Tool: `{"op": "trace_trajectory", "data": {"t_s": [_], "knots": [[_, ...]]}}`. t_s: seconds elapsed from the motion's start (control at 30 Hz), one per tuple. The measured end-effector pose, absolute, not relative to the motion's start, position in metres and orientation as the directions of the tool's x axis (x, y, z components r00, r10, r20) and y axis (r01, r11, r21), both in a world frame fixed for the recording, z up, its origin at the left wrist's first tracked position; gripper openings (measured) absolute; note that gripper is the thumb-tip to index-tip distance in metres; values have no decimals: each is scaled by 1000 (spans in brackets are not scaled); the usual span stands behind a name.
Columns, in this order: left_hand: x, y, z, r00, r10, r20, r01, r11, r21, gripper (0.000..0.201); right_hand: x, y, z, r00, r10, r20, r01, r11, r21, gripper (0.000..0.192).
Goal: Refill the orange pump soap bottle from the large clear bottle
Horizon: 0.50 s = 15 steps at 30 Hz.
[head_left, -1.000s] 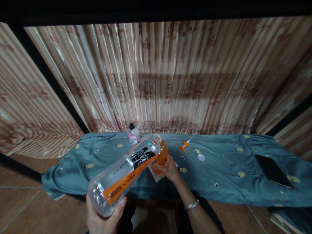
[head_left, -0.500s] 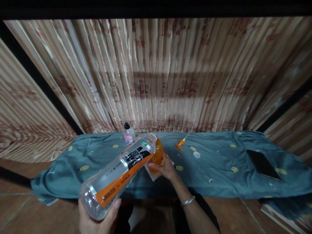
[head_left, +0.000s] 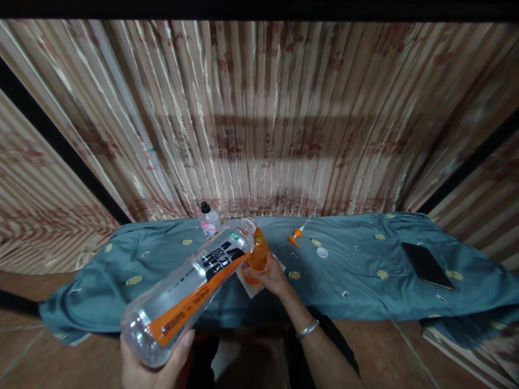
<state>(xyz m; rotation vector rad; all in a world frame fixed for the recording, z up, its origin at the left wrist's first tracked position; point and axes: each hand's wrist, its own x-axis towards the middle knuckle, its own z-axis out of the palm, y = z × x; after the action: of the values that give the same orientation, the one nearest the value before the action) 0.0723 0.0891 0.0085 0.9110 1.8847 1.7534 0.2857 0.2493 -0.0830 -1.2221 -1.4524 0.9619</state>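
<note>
Orange bottle (head_left: 259, 254) — mouth hidden

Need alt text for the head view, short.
Left hand tilts a big clear bottle, its mouth at a small orange bottle steadied by the right hand on a blue-cloth-covered table; a dark phone lies to the right.

teal cloth (head_left: 357, 270), orange-striped clear bottle (head_left: 186, 292), striped curtain (head_left: 263, 119).

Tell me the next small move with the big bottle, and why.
Probably tip the clear bottle a little steeper: the left hand holds its base low, its mouth meets the orange container steadied by the right hand, and liquid seemingly remains inside.
</note>
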Motion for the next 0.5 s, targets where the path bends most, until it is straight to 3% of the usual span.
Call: {"op": "trace_trajectory", "data": {"t_s": [0.5], "knots": [[67,88,8,-674,735,78,133,17,991,97,285,250,-87,-8,984,179,194,178,-965,70]]}}
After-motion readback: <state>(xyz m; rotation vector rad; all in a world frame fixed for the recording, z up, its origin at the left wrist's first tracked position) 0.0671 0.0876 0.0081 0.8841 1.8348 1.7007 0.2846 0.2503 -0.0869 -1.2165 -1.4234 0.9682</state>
